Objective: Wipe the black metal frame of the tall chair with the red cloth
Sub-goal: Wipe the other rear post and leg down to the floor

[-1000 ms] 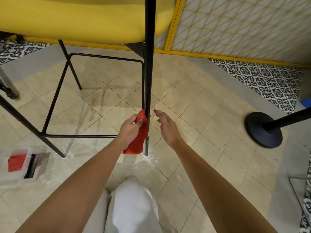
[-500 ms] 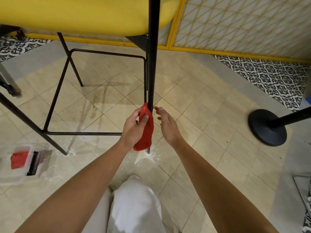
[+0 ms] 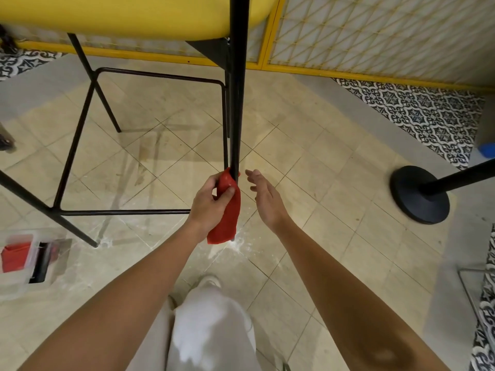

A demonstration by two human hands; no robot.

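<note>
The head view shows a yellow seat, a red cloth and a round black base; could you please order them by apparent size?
Largest: yellow seat
Next: round black base
Smallest: red cloth, partly behind the left hand

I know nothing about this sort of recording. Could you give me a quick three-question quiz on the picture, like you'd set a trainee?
1. Which hand grips the red cloth against the black chair leg?
2. True or false: the right hand is open and holds nothing.
3. The chair's seat is: A) yellow B) blue C) green

Key: 1. the left hand; 2. true; 3. A
</note>
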